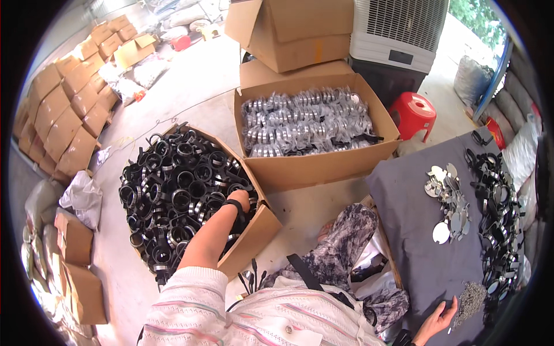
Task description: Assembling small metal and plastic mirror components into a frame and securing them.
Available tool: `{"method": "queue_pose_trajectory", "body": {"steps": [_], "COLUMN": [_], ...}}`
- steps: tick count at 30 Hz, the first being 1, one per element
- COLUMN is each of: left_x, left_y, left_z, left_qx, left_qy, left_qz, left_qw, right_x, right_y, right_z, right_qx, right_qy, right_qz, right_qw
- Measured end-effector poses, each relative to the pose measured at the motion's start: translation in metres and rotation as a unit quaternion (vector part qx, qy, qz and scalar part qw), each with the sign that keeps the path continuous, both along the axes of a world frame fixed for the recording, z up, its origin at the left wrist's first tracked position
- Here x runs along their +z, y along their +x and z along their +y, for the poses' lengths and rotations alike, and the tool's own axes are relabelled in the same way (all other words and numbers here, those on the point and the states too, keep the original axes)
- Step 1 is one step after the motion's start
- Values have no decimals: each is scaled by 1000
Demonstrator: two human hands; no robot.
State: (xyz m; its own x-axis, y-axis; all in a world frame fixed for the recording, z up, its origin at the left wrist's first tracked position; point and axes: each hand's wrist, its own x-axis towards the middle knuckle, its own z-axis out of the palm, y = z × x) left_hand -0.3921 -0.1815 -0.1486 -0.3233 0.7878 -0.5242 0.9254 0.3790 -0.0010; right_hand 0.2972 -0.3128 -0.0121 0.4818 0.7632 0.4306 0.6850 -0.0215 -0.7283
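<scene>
My left hand [238, 199] reaches into the right side of an open cardboard box [254, 239] heaped with black ring-shaped parts [182, 199] with silvery bands. Its fingers go down among the rings and are hidden, so a hold on one does not show. At the lower right, my right hand [437, 323] rests at a table covered in grey cloth [412, 230]. Its fingers are apart, beside a pile of tiny metal pieces [470, 303], and nothing shows in them. Round silvery discs [447, 207] lie farther up the cloth.
Ahead, a larger open carton [311, 170] holds rows of plastic-wrapped ring parts. Behind it are another carton [306, 34] and a white air cooler [398, 32]. A red stool [414, 112] stands nearby. Black parts [499, 230] line the table's right side. Boxes [69, 104] are stacked far left.
</scene>
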Motion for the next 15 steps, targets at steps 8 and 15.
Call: {"method": "queue_pose_trajectory", "body": {"steps": [8,15], "left_x": [89,158], "left_y": [-5,-28], "left_z": [-20,-14], "left_qx": [72,72], "left_qy": [-15,45], "left_qz": [-224,-224], "left_qw": [972,971], "right_x": [19,21], "right_y": [-9,-18], "right_z": [7,10], "right_qx": [-61,-113], "right_qy": [-127,-68], "right_qz": [16,-186], "right_qw": [990,974]}}
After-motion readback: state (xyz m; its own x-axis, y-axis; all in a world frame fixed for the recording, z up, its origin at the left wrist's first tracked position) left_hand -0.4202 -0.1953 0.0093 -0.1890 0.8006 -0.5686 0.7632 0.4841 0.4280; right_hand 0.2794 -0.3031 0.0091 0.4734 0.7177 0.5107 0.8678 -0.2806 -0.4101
